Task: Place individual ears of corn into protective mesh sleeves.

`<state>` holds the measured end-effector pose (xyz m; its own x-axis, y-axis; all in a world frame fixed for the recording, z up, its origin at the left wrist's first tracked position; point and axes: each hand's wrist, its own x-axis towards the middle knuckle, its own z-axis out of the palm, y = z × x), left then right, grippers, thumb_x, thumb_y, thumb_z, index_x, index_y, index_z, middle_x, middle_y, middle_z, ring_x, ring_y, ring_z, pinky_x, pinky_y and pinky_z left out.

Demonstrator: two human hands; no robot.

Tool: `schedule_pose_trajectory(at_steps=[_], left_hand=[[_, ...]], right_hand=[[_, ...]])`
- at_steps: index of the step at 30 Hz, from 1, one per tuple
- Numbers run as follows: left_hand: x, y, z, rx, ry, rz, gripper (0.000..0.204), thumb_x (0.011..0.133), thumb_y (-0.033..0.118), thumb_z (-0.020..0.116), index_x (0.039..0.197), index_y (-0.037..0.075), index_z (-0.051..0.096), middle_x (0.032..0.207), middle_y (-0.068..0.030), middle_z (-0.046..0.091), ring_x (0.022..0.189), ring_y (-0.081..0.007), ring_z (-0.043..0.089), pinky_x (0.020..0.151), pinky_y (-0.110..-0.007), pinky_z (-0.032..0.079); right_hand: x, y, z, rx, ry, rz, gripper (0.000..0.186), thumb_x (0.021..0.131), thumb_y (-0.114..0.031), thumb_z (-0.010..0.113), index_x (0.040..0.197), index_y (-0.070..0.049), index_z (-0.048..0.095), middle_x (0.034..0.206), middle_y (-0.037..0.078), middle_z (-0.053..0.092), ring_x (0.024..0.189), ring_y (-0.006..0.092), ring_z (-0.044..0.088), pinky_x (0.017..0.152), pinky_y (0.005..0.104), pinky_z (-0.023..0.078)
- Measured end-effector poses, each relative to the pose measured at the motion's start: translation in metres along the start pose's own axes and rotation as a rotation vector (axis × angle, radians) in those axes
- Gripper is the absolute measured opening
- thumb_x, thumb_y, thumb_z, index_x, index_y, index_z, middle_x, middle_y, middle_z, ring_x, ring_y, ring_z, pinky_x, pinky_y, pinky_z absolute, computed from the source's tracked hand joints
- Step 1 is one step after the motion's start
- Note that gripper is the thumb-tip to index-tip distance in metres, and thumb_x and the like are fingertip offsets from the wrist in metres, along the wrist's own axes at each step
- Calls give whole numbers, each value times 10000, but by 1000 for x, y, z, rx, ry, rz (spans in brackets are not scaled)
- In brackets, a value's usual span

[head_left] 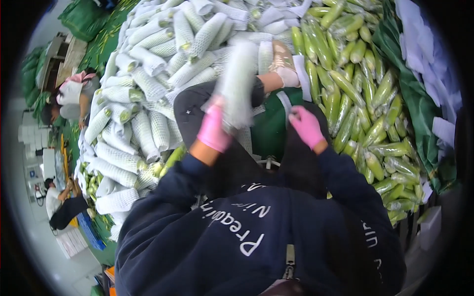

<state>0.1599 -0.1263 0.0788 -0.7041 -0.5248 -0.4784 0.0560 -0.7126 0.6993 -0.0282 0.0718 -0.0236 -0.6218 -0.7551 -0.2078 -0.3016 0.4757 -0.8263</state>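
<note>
My left hand point(213, 128) in a pink glove grips the lower end of a long, pale, foam-wrapped piece point(234, 81), held upright over my lap and blurred by motion. My right hand point(306, 126), also pink-gloved, is lower to the right with curled fingers beside a white strip point(285, 101) on green material point(269, 118); whether anything is inside them is hidden. Foam-netted produce point(121, 158) is piled at left and beyond my legs. Long light-green produce point(370, 116) in clear wrap is heaped at right.
A green tarp point(405, 123) with white foam sleeves point(422, 59) edges the right pile. My shoe point(286, 66) is among the produce. At far left, two co-workers point(81, 98) point(64, 202) are near green sacks point(32, 74), boxes and a blue crate point(89, 229).
</note>
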Motion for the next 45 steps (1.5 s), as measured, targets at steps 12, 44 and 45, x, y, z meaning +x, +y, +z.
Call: schedule_pose_trajectory(at_steps=[12, 44, 45], left_hand=[[55, -11, 33, 826, -212, 340, 484, 900, 205, 570, 1333, 41, 430, 1270, -104, 511, 1145, -237, 509, 997, -344, 384], [86, -156, 165, 45, -435, -524, 418, 935, 373, 522, 1138, 8, 541, 1078, -116, 609, 1006, -225, 587, 906, -397, 477], [93, -171, 150, 126, -542, -540, 384, 935, 308, 536, 1169, 4, 514, 1094, -120, 600, 1015, -230, 586, 916, -412, 474]], right_hand=[[88, 22, 39, -310, -274, -63, 258, 867, -161, 507, 1085, -124, 641, 1073, 128, 649, 960, 302, 636, 814, 392, 504], [-80, 75, -131, -198, 350, 547, 341, 797, -265, 660, 1055, -48, 619, 968, 155, 654, 893, 277, 635, 774, 340, 497], [-77, 108, -116, -305, 579, 521, 389, 795, -288, 617, 1064, -10, 577, 954, 223, 640, 913, 342, 622, 768, 375, 502]])
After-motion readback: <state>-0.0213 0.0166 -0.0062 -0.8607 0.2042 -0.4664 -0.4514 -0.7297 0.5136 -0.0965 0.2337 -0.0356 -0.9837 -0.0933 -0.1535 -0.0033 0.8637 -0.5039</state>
